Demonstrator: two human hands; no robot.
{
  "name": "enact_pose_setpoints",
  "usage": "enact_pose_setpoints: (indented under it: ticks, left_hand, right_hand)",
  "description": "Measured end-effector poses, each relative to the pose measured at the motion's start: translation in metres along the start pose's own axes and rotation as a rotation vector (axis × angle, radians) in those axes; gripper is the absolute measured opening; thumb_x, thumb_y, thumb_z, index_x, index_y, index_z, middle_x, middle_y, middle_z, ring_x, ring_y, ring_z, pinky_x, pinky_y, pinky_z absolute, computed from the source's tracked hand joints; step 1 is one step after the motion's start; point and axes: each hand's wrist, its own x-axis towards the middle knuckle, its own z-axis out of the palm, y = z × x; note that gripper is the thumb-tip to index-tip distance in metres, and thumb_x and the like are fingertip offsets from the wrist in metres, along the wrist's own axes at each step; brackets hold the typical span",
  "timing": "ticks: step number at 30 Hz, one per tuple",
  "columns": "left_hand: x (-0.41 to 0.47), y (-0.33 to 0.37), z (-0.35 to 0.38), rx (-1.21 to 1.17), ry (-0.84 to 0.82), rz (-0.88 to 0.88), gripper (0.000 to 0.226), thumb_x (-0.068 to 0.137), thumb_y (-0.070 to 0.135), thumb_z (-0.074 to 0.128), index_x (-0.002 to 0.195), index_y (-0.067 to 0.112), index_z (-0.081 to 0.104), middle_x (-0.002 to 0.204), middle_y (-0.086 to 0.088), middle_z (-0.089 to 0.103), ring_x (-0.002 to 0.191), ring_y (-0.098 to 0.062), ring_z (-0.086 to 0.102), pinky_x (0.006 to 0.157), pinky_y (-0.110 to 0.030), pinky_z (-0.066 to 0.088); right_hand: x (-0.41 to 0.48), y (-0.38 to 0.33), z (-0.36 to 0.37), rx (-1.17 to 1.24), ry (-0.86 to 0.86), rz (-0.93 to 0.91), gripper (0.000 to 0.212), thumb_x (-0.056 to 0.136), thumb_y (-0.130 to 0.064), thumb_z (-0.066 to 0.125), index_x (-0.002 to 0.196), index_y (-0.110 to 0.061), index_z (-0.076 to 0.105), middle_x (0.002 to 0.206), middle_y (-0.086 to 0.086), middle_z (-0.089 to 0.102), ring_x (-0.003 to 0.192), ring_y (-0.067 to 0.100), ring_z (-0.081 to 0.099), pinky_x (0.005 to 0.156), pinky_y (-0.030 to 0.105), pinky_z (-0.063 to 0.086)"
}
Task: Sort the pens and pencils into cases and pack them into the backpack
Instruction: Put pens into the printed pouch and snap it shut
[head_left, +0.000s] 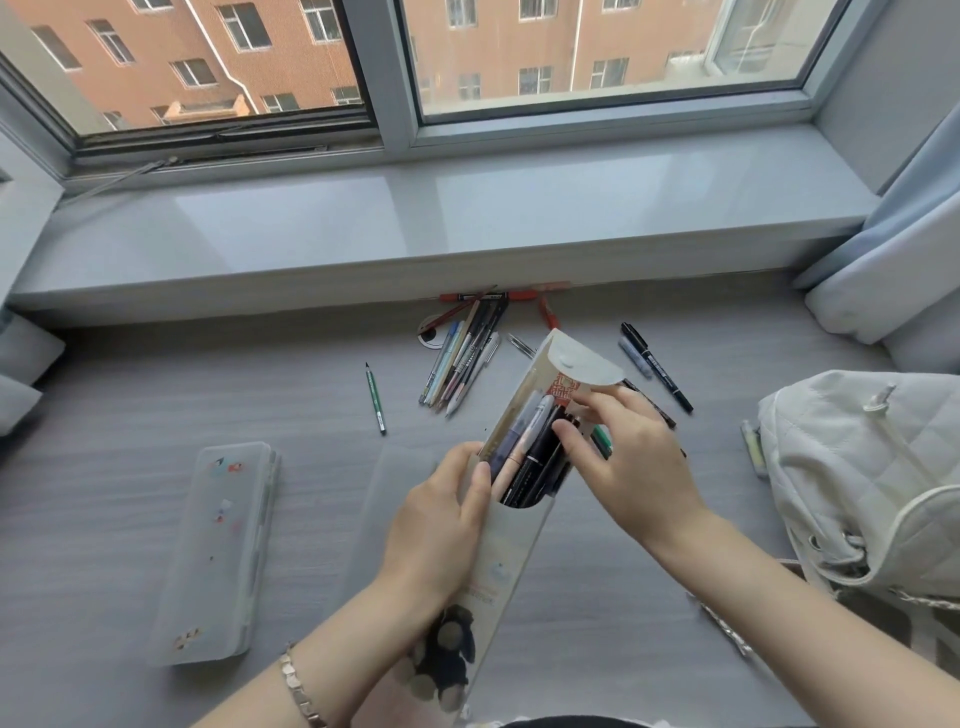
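My left hand (436, 525) and right hand (623, 457) are bare, and both forearms are uncovered all the way down to the lower edge of my feed. The nails I can make out are short and plain. On the left wrist there is a bracelet (298, 691), a single row of small, flat, squarish metal links in a pale silvery-gold. Between the arms, at the very bottom, I see a narrow strip of dark clothing (550, 722); I cannot tell which garment.
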Motion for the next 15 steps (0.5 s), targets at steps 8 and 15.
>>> enact_pose_setpoints:
  ticks: [8, 15]
  left_hand:
    - [-0.002, -0.003, 0.002, 0.058, -0.066, 0.015, 0.022, 0.093, 0.042, 0.036, 0.112, 0.044, 0.049, 0.09, 0.009, 0.069, 0.088, -0.015, 0.061, 0.069, -0.028, 0.043]
    - [-0.004, -0.005, 0.002, 0.077, -0.06, 0.03, 0.027, 0.093, 0.042, 0.036, 0.117, 0.041, 0.048, 0.096, 0.008, 0.069, 0.093, -0.017, 0.06, 0.071, -0.028, 0.042]
  right_hand:
    - [0.022, -0.007, -0.003, 0.092, -0.017, 0.054, 0.028, 0.089, -0.016, 0.056, 0.116, -0.009, 0.062, 0.113, 0.006, 0.065, 0.107, 0.02, 0.056, 0.089, 0.015, 0.034]
    - [0.034, -0.012, 0.007, 0.512, -0.063, 0.35, 0.019, 0.08, -0.008, 0.067, 0.094, -0.017, 0.058, 0.082, -0.005, 0.066, 0.078, 0.0, 0.061, 0.065, 0.002, 0.045]
